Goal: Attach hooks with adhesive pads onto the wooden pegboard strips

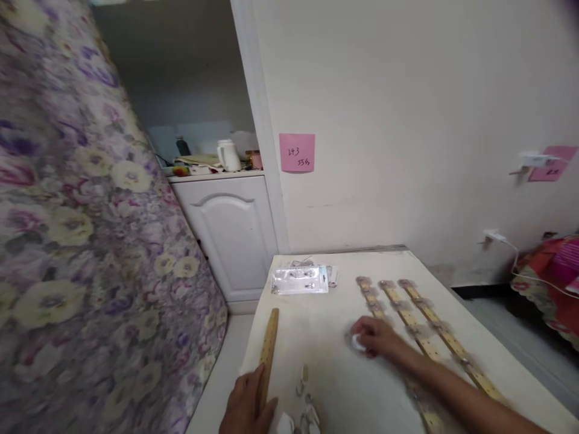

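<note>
My left hand (pixel 248 401) grips the near end of a flat wooden strip with small holes (pixel 269 337) at the table's left side. The strip lies lengthwise, pointing away from me. Over the middle of the table, my right hand (pixel 373 337) has its fingers closed on a small whitish piece (pixel 357 342), partly hidden and blurred. Between the hands, near the front, lie several loose hooks (pixel 301 381) with pale parts. Three similar wooden strips (pixel 427 346) lie on the right, with clear pieces fixed along them; my right forearm covers part of them.
A clear blister pack (pixel 299 281) lies at the far left of the white table (pixel 335 313), papers beneath it. The wall (pixel 362 120) stands behind. A floral curtain (pixel 113 241) hangs left, near a white cabinet (pixel 230 235). A charger cable (pixel 515 259) hangs at right.
</note>
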### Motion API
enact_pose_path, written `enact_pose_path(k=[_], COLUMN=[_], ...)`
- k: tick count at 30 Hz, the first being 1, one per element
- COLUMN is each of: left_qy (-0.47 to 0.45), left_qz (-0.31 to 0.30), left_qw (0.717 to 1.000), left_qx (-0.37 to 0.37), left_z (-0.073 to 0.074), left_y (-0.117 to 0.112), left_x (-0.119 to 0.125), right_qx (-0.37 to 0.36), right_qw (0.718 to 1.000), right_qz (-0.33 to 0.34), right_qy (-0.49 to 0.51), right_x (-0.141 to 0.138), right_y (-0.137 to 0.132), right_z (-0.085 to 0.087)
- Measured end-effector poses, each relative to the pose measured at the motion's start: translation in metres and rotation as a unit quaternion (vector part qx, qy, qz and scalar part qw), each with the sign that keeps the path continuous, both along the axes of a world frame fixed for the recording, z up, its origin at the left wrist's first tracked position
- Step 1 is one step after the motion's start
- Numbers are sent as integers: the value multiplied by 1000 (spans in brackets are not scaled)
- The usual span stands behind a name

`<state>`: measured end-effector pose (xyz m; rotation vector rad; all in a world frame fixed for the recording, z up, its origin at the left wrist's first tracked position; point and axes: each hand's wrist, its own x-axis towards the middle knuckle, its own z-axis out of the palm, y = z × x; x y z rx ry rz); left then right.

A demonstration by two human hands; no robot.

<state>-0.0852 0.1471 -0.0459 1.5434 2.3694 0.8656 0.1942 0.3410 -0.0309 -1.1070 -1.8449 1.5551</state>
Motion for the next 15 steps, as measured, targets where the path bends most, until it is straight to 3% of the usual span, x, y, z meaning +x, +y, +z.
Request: enact_pose_path(k=[3,6,11,15], left_qy=[34,20,23,79], left_qz=[-16,-84,-144,-164], left_qw=[999,996,988,979], left_qx=[39,15,-41,-96], left_z=[6,11,11,10], left_y=[-10,-23,-35,-27], left_x=[5,12,30,40], right_qx=[11,46,219,240], right_qw=[999,997,968,960], right_qz=[15,4,6,12], right_qy=[-46,-68,-121,-146], right_x=[-56,-83,-66,-29], right_y=[-51,-80,-96,-112], right_z=[-24,-37,-30,-13])
